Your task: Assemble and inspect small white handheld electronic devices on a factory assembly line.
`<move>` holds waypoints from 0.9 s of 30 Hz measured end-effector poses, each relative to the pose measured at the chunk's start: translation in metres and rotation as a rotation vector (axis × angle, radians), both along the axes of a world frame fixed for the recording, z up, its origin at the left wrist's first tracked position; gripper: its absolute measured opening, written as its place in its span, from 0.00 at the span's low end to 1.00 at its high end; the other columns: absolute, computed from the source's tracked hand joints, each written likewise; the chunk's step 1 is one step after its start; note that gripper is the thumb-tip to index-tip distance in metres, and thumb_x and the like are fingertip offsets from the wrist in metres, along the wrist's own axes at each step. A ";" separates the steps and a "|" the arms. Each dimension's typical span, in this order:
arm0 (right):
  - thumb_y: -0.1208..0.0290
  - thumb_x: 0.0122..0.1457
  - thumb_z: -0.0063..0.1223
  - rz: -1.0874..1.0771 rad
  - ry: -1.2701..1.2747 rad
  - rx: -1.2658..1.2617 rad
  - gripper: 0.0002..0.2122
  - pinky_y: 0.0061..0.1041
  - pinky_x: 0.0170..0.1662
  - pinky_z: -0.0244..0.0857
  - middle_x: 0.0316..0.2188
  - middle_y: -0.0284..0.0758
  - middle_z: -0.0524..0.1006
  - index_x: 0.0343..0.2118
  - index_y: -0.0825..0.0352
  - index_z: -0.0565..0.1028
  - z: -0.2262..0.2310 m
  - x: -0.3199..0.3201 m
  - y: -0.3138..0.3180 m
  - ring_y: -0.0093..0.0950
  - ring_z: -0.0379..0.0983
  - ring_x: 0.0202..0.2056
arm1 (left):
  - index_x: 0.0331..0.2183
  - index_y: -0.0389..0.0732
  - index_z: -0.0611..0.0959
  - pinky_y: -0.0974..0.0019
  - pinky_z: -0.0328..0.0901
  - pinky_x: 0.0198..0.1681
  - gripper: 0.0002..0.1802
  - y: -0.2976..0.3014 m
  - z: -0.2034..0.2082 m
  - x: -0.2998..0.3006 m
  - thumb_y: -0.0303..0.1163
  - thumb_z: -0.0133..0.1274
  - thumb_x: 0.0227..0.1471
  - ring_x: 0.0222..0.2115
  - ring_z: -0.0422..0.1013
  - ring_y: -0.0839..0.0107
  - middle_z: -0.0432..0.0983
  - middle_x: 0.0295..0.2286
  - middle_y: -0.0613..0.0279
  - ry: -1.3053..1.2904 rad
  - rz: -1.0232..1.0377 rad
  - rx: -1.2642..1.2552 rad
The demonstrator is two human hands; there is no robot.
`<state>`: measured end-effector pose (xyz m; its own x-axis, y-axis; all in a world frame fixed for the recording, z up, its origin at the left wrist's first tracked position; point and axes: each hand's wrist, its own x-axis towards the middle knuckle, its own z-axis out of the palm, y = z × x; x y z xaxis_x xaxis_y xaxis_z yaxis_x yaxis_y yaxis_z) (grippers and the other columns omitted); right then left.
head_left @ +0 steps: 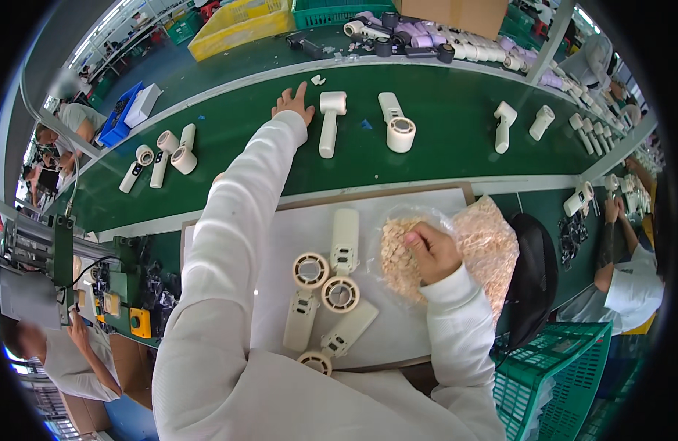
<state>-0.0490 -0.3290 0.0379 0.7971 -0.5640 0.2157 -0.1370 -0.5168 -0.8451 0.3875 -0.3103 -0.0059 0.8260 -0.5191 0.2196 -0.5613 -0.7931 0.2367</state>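
Note:
My left hand [293, 104] reaches far out over the green belt, fingers spread, with nothing seen in it. Just right of it lies a white handheld fan [328, 126]; a small white scrap [318, 79] lies beyond the fingertips. Over an open clear bag of small beige pieces [400, 250], my right hand [433, 253] is closed, thumb against curled fingers. What it holds, if anything, is hidden. Between my arms, three white fans lie on a pale board [397, 323]: one upper [345, 239], one left [302, 316], one lower [351, 328].
More white fans lie along the belt [442, 147]. A second bag of beige pieces [487, 242] and a black bag [531, 283] stand right of the board. A green crate [552, 375] is at lower right. Other people work at both sides; a yellow crate [239, 29] is beyond the belt.

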 end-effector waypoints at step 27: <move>0.80 0.58 0.49 0.159 0.060 0.136 0.05 0.13 0.31 0.58 0.25 0.28 0.71 0.36 0.67 0.75 -0.011 0.004 -0.011 0.17 0.62 0.26 | 0.37 0.47 0.78 0.55 0.68 0.41 0.10 0.187 0.039 -0.027 0.31 0.52 0.49 0.37 0.70 0.55 0.73 0.36 0.60 -0.007 -0.394 0.218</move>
